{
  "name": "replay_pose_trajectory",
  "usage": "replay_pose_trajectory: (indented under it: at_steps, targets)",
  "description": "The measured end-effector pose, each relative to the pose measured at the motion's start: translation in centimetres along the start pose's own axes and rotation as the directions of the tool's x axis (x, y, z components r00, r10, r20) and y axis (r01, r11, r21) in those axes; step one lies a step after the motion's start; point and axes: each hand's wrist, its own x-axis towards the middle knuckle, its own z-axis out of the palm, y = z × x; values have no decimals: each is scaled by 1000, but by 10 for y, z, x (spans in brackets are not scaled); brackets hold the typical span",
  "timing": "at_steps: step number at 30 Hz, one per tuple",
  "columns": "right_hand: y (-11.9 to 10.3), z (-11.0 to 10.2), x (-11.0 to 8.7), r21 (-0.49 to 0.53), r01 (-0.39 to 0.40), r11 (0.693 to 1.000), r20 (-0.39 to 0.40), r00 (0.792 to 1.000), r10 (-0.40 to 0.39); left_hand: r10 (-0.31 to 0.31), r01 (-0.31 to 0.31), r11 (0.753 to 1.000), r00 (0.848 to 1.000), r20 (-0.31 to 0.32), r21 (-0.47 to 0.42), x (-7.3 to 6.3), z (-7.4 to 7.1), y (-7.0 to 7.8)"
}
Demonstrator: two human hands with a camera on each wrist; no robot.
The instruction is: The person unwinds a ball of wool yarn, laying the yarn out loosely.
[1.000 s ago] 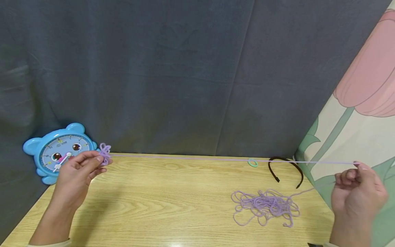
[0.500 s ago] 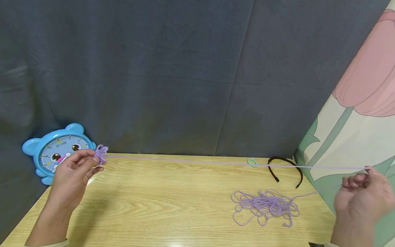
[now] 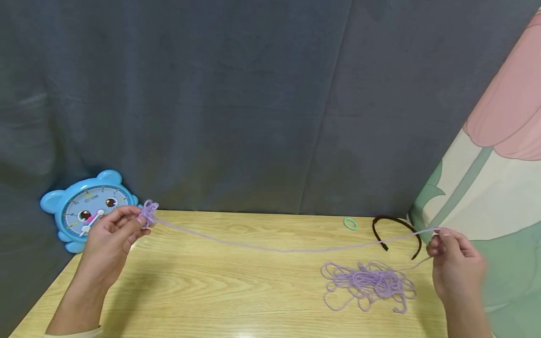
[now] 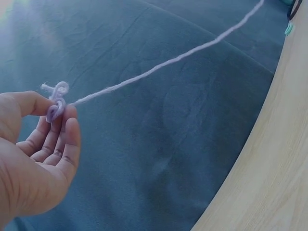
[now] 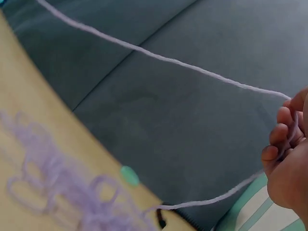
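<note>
A small looped bundle of purple yarn [image 3: 148, 212] is pinched between the thumb and fingers of my left hand [image 3: 112, 239], in front of the clock. From it a single strand of yarn [image 3: 270, 249] sags across to my right hand [image 3: 458, 267], which pinches it at thumb and forefinger. In the right wrist view the strand [image 5: 178, 62] runs through the curled fingers and on down to a loose purple yarn heap [image 3: 372, 281] on the table. The left wrist view shows the bundle [image 4: 57, 103] at the fingertips, with a short loose end sticking out.
A blue bear-shaped clock [image 3: 95, 206] leans at the table's back left. At the back right lie a mint-green ring [image 3: 350, 224] and a black headband [image 3: 380, 223]. Behind the wooden table [image 3: 236, 291] hangs a dark curtain [image 3: 220, 103]; a flower-patterned cloth [image 3: 507, 197] covers the right side.
My right hand first drew outward to the right, then came back left. The strand, taut before, now sags in the middle. The left hand, still holding the bundle, shifted slightly left and back.
</note>
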Motion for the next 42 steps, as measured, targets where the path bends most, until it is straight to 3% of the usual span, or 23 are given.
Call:
replay_pose_trajectory:
  at_steps: [3,5,7,9,11,13,17,22,26,30,42]
  targets:
    - [9,-12,-2,-132,-39,990,59,997,47,8,-8,1000,1000,1,-16,-1,1,2]
    - [15,-20,-4,-283,-59,957,62,995,80,11,-11,1000,1000,3,-28,-1,2,2]
    - [19,-27,-5,-448,-88,890,52,991,124,9,-9,999,1000,2,-35,-1,2,2]
    - [23,-30,-6,-595,-106,797,15,990,143,10,-10,999,1000,5,-43,-2,2,2]
    - [26,-28,-8,-687,-114,718,-15,990,143,12,-12,999,1000,13,-48,-3,3,2]
    - [29,-22,-10,-715,-102,691,-12,991,133,13,-12,998,1000,25,-55,-3,3,2]
    - [35,4,-22,-683,14,731,131,986,103,5,-2,999,998,67,-44,-4,6,3]
    - [49,50,-43,-583,108,805,326,939,110,-18,18,1000,994,110,5,-6,11,3]
    - [69,85,-60,-538,114,835,423,894,150,-20,18,1000,991,134,19,-8,15,4]
    - [91,113,-75,-511,114,852,513,836,196,-25,21,999,988,152,27,-8,20,4]
    - [145,185,-126,-457,12,889,629,711,314,-53,44,997,987,155,60,-9,25,2]
